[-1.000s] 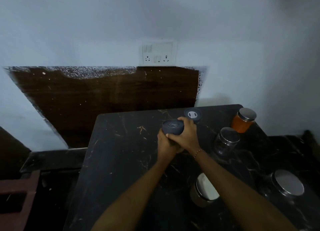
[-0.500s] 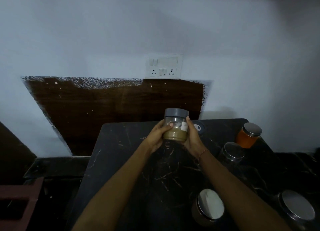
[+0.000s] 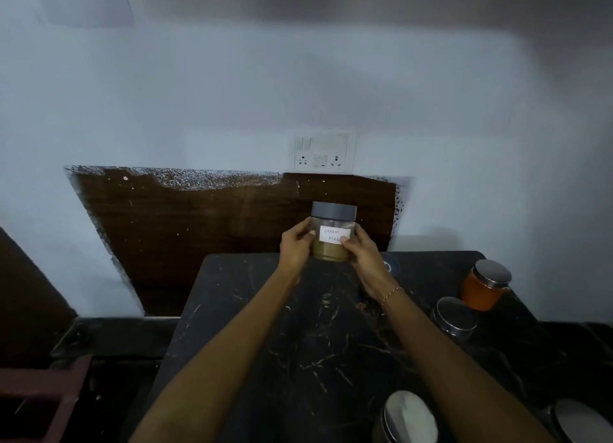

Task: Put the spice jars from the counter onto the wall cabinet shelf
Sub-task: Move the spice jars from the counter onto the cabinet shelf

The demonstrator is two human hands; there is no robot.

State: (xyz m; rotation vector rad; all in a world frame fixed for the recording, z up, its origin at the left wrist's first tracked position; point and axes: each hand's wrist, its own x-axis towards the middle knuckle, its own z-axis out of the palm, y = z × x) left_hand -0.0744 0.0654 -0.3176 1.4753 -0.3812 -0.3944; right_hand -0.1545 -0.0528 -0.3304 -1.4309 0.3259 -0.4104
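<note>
A clear spice jar [image 3: 332, 252] with a grey lid, a white handwritten label and brown powder is upright in the air above the far edge of the black counter [image 3: 298, 343]. My left hand [image 3: 296, 247] grips its left side and my right hand [image 3: 363, 255] grips its right side. On the counter's right stand an orange-filled jar [image 3: 485, 286] with a metal lid and a dark jar [image 3: 455, 320] with a metal lid. Two more metal-lidded jars, one at the front [image 3: 406, 419] and one at the front right [image 3: 578, 422], are cut by the bottom edge. The wall cabinet shelf is out of sight.
A grey-lidded jar [image 3: 391, 266] sits mostly hidden behind my right wrist. A switch and socket plate [image 3: 324, 151] is on the pale wall above a brown wooden panel [image 3: 215, 223]. A reddish box [image 3: 39, 406] lies low at the left.
The jar went from low over the counter, with my hands over its lid, to raised and upright with its label facing me. My view tilted upward.
</note>
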